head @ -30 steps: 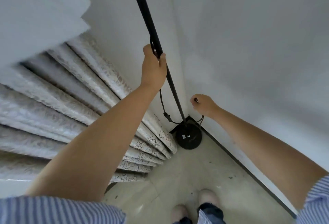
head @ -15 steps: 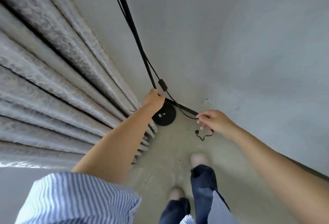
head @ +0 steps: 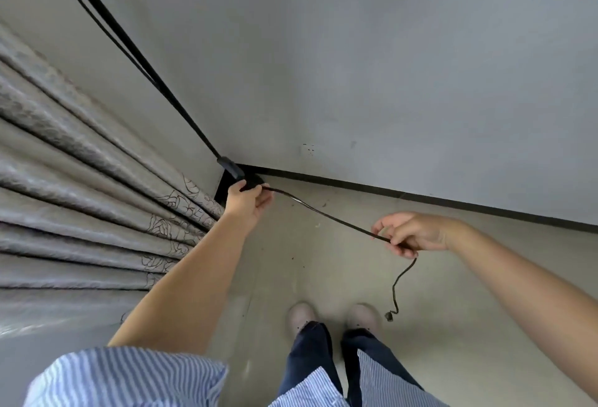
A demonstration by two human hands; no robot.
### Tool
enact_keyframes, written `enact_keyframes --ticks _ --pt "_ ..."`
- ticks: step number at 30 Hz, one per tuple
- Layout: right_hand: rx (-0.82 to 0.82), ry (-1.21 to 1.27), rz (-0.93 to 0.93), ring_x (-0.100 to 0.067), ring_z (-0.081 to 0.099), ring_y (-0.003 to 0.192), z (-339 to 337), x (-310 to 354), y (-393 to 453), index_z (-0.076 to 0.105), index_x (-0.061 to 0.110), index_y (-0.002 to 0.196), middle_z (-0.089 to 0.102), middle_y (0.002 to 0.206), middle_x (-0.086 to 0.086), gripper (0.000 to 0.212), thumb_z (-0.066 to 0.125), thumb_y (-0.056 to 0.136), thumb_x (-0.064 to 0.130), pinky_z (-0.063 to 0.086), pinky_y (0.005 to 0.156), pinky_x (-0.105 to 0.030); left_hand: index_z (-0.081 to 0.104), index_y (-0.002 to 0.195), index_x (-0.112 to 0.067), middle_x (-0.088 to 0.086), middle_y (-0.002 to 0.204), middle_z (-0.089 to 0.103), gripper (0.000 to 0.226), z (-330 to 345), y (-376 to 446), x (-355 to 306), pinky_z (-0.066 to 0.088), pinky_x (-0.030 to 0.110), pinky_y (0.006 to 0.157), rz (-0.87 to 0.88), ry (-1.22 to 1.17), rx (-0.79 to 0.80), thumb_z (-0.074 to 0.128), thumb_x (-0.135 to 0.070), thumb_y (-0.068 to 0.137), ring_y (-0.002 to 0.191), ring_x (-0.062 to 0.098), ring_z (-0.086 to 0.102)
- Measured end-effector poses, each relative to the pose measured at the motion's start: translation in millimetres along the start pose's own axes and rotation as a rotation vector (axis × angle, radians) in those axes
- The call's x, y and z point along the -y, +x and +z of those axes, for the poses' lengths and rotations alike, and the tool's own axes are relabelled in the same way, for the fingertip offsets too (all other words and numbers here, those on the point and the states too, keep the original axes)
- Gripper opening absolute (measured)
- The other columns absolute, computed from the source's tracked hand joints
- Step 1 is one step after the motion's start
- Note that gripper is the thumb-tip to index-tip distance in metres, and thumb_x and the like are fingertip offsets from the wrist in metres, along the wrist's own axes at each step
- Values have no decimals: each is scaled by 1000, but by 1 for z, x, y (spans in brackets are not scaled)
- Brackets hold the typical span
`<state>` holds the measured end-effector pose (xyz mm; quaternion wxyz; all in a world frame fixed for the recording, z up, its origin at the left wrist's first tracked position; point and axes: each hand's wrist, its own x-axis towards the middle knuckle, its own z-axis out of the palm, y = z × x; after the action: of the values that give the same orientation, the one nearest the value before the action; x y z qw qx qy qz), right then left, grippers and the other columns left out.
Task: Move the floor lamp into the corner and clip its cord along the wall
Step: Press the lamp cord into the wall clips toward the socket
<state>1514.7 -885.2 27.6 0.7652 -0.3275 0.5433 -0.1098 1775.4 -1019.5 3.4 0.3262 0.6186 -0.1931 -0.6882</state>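
Observation:
The black floor lamp's pole [head: 136,54] rises from the corner toward the upper left, its round base [head: 255,180] mostly hidden behind my left hand. The thin black cord [head: 326,214] hangs down along the pole, passes an inline switch [head: 230,167], and stretches taut across the floor area. My left hand [head: 247,201] grips the cord just below the switch. My right hand [head: 414,233] pinches it farther right. The loose end dangles down to the plug [head: 389,316] near my right shoe.
Grey pleated curtains [head: 81,186] fill the left side up to the corner. A grey wall with a black baseboard [head: 420,194] runs along the right. A wall socket [head: 307,149] sits low on that wall. My shoes [head: 302,317] stand on the beige tiled floor.
My left hand slid from the pole down onto the cord by the switch. My right hand drew the cord out to the right, pulling it taut. The view tilted down.

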Motion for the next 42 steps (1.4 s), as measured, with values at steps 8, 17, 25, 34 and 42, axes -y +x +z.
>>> enact_keyframes --ticks 8,17,25,34,42 --pt "-87 91 -229 -5 47 40 12 2 8 59 17 78 57 46 9 27 37 91 7 40 43 -12 45 75 -18 -3 77 71 28 47 -51 11 53 17 56 75 453 346 43 2 95 49 -2 67" --pt "-254 -173 -340 -2 38 35 22 19 3 61 25 66 47 49 10 38 38 94 17 35 41 -10 61 83 -9 15 93 67 9 40 -66 -20 44 37 74 1146 1394 -94 64 -17 84 87 31 57" --pt "-213 -73 -399 -1 37 31 2 55 18 66 16 80 55 49 9 32 41 89 -1 31 35 -11 52 115 -12 10 123 57 32 43 16 -73 37 40 96 855 2228 385 34 -32 99 115 26 49" --pt "-460 -354 -355 1 38 31 -61 143 125 63 -6 88 41 56 3 25 49 87 14 26 32 -5 59 106 -3 17 114 62 25 51 106 -90 44 35 86 681 2143 324 38 -10 97 104 31 55" --pt "-621 -496 -444 -11 48 70 -94 157 248 65 4 96 57 77 3 24 45 90 17 31 54 -8 59 97 -3 13 103 65 26 47 209 -75 45 36 78 896 2137 208 37 -18 98 92 27 58"
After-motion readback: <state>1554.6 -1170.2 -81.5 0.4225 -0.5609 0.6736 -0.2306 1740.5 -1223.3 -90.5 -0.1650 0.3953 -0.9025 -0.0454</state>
